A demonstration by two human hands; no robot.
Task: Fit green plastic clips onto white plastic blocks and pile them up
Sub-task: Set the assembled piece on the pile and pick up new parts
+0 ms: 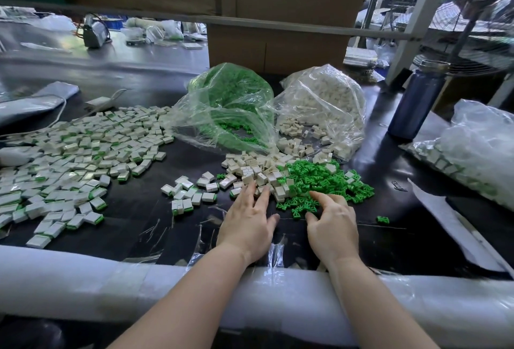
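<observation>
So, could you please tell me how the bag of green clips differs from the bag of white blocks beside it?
The bag of green clips lies left of the bag of white blocks. The clip bag holds green parts; the block bag holds white ones. The clip bag's mouth gapes wide toward the camera, while the block bag's mouth lies flatter, with blocks spilling out. Both are clear, crumpled plastic and open on the dark table.

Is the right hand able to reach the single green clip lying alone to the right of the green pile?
Probably yes. The right hand rests at the green pile's near edge, and only bare dark table lies between it and the lone clip.
</observation>
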